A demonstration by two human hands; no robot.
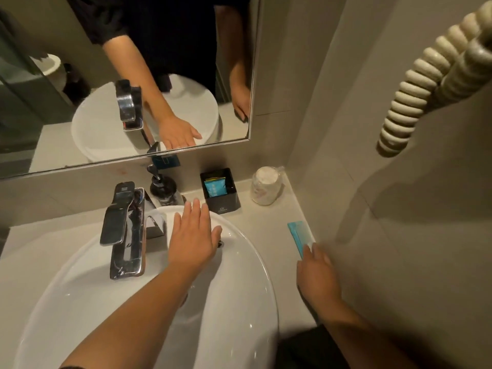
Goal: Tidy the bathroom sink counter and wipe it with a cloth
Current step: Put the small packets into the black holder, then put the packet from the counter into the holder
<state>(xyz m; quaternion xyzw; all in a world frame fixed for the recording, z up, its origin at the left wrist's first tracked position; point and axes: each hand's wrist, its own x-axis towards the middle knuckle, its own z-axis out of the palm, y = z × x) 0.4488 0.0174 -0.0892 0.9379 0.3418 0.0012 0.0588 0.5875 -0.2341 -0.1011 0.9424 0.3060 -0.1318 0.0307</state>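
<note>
My left hand (193, 235) hovers flat and open over the far rim of the white basin (247, 275), fingers spread, holding nothing. My right hand (315, 270) rests on the beige counter (266, 225) at the right wall, fingertips touching the near end of a flat teal packet (299, 234); whether it grips the packet is unclear. A black box (223, 201) holding a blue sachet (215, 188) stands behind the basin. No cloth is in view.
A chrome faucet (125, 230) rises at the basin's left. A dark pump bottle (163, 189) stands behind it. A wrapped upturned cup (265, 185) sits in the back right corner. A coiled cord (426, 83) hangs on the right wall; a mirror (80, 75) is above.
</note>
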